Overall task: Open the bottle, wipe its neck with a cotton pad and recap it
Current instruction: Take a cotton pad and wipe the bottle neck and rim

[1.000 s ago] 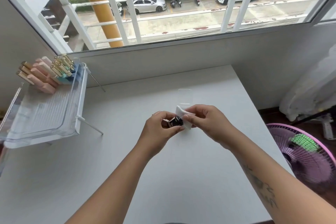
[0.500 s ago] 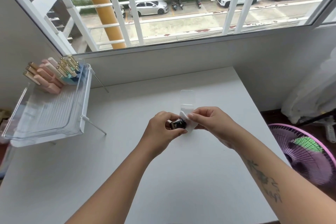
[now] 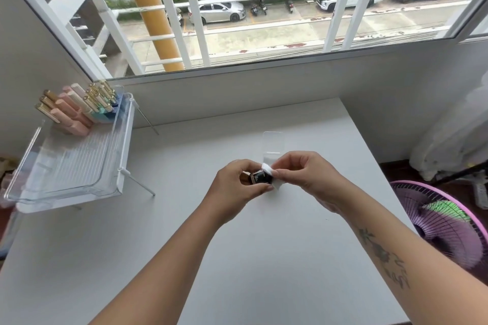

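Bottle (image 3: 261,176) is lying sideways, pinched between the left hand (image 3: 235,187) fingers, while the right hand (image 3: 306,174) fingertips are pressing a cotton pad (image 3: 268,168) against its end.

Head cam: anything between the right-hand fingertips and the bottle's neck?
Yes: the white cotton pad, pinched by the right hand against the end of the dark bottle held in the left hand. Head view.

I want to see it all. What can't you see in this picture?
Head view only:
- Bottle neck: hidden by the cotton pad.
- Bottle label: too small to read.
- Cap: can't tell where it is; the left hand may cover it.
- Right hand fingertips: behind the pad.
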Demonstrator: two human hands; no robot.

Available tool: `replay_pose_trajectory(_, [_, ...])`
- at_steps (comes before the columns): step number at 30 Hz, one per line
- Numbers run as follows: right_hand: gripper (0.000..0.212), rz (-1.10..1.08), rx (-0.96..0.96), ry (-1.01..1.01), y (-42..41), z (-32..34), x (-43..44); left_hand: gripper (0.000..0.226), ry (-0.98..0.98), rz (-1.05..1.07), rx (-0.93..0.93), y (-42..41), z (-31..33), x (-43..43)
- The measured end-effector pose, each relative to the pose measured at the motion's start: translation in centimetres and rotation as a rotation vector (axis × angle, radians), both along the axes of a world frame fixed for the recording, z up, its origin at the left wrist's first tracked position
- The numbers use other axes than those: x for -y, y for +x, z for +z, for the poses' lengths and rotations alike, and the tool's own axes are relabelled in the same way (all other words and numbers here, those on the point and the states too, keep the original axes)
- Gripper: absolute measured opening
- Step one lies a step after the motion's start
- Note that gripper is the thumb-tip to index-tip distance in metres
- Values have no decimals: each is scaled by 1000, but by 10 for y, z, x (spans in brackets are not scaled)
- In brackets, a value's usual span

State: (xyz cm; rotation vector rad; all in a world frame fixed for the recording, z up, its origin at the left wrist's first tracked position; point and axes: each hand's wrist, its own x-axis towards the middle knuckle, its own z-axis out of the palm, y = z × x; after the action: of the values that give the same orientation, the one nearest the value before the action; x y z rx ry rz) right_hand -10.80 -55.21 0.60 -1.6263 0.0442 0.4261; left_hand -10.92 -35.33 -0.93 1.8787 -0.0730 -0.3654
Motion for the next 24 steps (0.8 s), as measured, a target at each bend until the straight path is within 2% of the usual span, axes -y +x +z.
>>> replay_pose_trajectory(3, [23,-38,-6,47,2,-1,0,44,-19,51,-64,-4,-3,0])
replay_pose_trajectory(5, [30,-49,0,58,4,-2,0,40,-55,83,-175,-6,-4,-1])
replay_pose_trajectory(8, [46,-58,8,55,4,-1,1,36,-209,110,-348,-6,-3,-3])
replay_pose_trajectory(10, [45,-51,2,54,4,-2,2,36,-289,112,-404,-5,-1,-4])
replay_pose_trajectory(16, [17,-84,-58,126,6,-9,4,28,-418,122,-407,-2,2,-3])
replay_pose_trajectory(24, [21,-119,-152,295,7,-7,11,21,-428,131,-361,1,0,-3])
